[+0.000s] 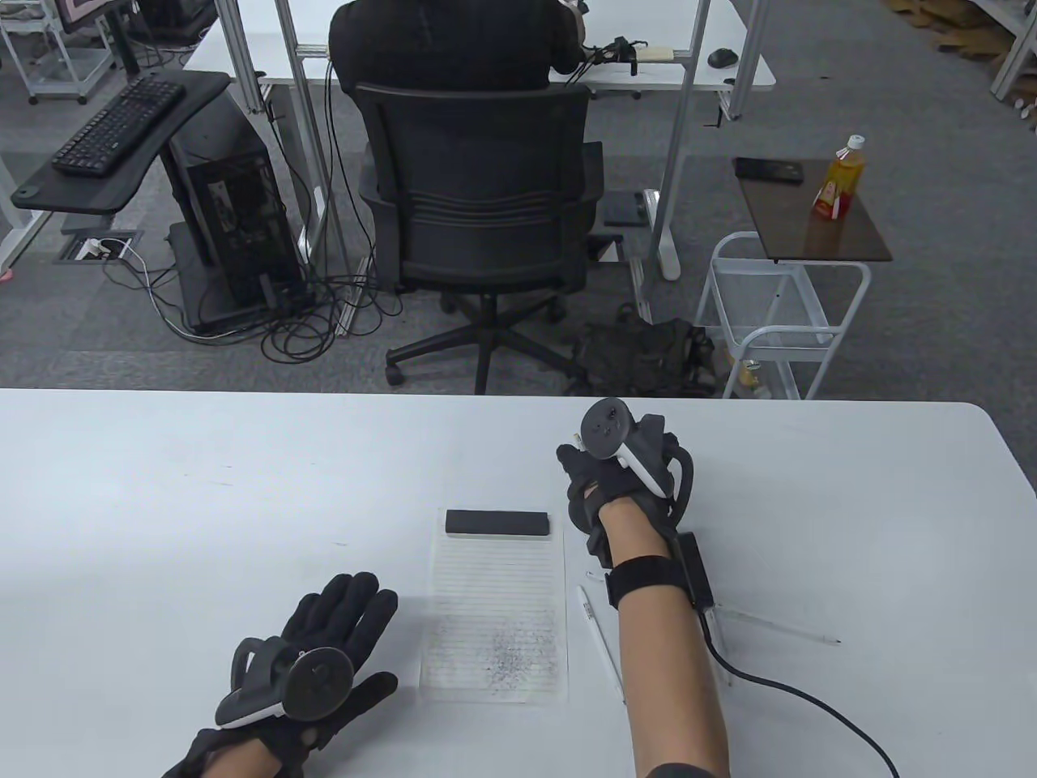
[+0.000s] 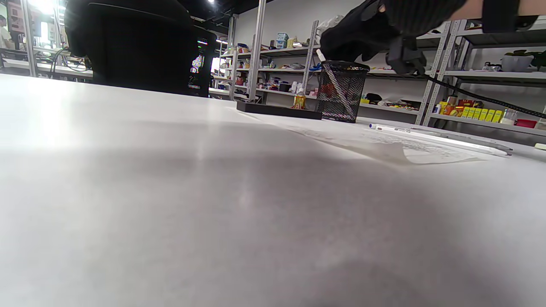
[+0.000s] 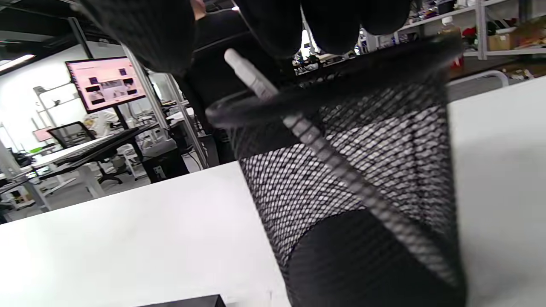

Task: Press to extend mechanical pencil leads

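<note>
Above the cup [image 3: 354, 170], the right hand [image 1: 603, 486] reaches for a pencil [image 3: 251, 74], grip unclear; beside the paper [image 1: 496, 604], the left hand [image 1: 324, 640] lies flat, open. Next: lift, then press.

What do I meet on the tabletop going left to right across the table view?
left hand flat on the table → lined paper with the black case at its top → white pencil → right hand

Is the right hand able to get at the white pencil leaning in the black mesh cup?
Probably yes: the right hand hovers over the black mesh cup, and the white pencil pokes above its rim, unobstructed.
</note>
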The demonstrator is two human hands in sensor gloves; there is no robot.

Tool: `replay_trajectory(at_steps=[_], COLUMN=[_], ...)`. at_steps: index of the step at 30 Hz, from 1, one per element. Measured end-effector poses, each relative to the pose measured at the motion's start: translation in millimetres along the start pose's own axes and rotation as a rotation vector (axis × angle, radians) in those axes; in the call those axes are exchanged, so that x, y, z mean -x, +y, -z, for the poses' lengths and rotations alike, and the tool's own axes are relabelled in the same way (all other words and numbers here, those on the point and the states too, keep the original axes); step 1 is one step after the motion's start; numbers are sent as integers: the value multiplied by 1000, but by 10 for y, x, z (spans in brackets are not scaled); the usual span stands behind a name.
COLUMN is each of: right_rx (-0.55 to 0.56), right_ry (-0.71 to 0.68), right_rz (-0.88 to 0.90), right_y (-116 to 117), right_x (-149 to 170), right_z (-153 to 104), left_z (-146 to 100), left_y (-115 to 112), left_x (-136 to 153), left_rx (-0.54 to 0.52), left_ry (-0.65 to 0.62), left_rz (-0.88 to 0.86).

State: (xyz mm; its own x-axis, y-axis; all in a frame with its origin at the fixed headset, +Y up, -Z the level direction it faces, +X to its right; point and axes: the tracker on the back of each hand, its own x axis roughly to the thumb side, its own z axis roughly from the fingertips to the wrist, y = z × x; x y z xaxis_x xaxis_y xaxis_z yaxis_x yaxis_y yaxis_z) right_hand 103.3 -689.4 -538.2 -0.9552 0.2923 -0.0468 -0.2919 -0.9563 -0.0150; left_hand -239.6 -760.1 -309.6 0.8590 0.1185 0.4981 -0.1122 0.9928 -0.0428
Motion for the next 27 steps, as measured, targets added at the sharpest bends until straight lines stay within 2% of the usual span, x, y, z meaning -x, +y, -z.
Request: replay_trajectory(at_steps=[5,18,22,27], right_rx=[4,23,31,62], right_ry=[58,41,23,-21], right_rz=[-26,31,33,99], right_y=[122,215,201,57], right_x=[-52,-39,-49,-67], right_z=[99,147,152,64], left_z=[-2,4,4,4], left_y=[-5,-14,-13,-14], left_x=[-8,3,8,7], left_rx=[1,10,12,11], left_ry=[-1,5,8,7], left_rz=[2,-7,-9,-12])
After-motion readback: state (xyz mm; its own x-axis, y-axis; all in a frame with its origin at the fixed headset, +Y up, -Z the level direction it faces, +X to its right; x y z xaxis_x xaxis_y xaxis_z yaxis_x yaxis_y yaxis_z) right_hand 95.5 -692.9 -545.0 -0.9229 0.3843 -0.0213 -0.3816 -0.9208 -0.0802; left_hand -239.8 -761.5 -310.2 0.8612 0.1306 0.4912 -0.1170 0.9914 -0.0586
